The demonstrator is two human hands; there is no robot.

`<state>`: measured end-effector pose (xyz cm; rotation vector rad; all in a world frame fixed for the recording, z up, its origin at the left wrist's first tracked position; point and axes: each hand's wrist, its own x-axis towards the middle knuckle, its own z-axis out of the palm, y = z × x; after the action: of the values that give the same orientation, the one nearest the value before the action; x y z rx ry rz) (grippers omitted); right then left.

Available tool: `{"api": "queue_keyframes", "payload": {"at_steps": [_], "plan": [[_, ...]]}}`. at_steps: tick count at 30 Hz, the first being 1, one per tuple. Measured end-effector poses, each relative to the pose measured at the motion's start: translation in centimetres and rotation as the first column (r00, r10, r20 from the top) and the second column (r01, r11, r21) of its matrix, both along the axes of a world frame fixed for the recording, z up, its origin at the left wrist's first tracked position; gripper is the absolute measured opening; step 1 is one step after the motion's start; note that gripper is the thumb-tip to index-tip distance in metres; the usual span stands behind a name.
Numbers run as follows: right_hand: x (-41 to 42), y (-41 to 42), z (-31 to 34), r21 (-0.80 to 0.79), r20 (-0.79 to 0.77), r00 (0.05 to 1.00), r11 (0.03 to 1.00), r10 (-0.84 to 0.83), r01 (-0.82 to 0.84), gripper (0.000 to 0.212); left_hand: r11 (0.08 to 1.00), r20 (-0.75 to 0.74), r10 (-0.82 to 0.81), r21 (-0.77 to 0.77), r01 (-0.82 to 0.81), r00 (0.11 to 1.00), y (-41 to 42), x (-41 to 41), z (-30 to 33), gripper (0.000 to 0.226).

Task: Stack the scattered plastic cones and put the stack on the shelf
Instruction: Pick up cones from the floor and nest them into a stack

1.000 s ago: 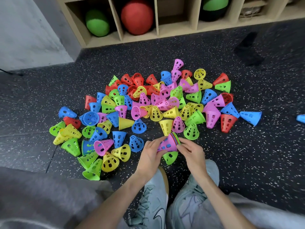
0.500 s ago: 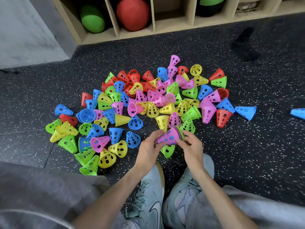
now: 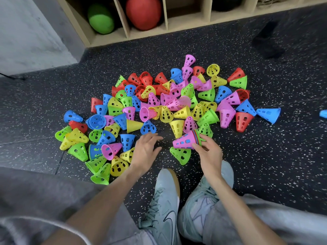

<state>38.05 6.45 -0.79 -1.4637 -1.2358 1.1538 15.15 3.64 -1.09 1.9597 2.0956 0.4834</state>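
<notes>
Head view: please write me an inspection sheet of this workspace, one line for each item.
Surface: dark speckled floor.
Job's things: stack of cones, pink outermost, in the right hand; loose cones scattered on the floor; wooden shelf beyond.
Clutter: green ball and red ball in the shelf.
Grippers: left hand open, holding nothing.
Cables: thin dark cable at the left wall.
Surroundings: grey wall; two shoes.
</notes>
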Motion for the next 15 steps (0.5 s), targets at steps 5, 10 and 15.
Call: {"api": "queue_keyframes", "payload": {"at_steps": [5,10,15], "plan": [[-0.2,0.0,-0.3,0.000,0.011,1.000,1.000,0.024,-0.024,0.038,0.982,-0.016,0.170,-0.075,-0.171,0.985,0.2,-3.0,-0.3,0.045],[-0.1,-0.1,-0.4,0.007,0.013,1.000,1.000,0.024,-0.024,0.037,0.958,0.118,0.282,-0.095,-0.271,0.952,-0.3,-3.4,-0.8,0.034],[-0.2,-0.1,-0.3,0.009,0.010,1.000,1.000,0.023,-0.024,0.038,0.947,0.177,0.321,-0.079,-0.312,0.930,0.0,-3.0,-0.7,0.033]]}}
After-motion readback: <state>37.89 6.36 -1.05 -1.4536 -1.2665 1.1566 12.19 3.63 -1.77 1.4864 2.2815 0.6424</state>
